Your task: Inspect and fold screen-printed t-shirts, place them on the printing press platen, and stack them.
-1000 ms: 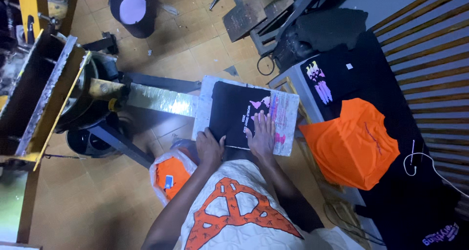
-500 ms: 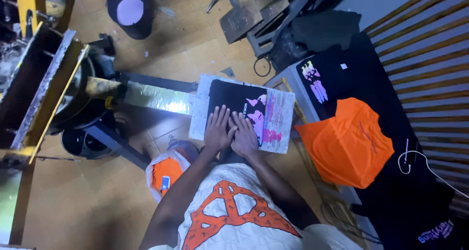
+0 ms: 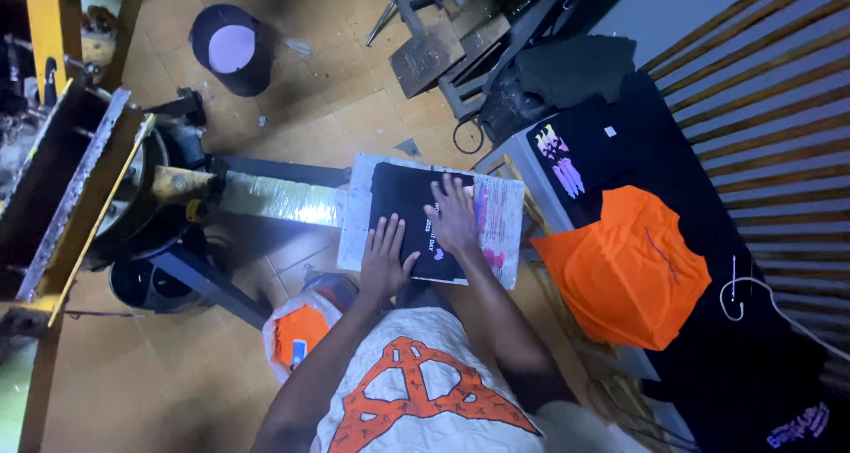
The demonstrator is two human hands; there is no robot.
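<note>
The black shirt (image 3: 412, 214) is pressed flat under the open left hand (image 3: 386, 263) and, just beside it, the open right hand (image 3: 454, 216).

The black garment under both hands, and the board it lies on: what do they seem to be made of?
The black garment looks like soft matte knit cloth: it lies limp and flat beneath the left hand and right hand. The board seems rigid, maybe wood or metal; its pale face looks ink-stained and taped.
</note>
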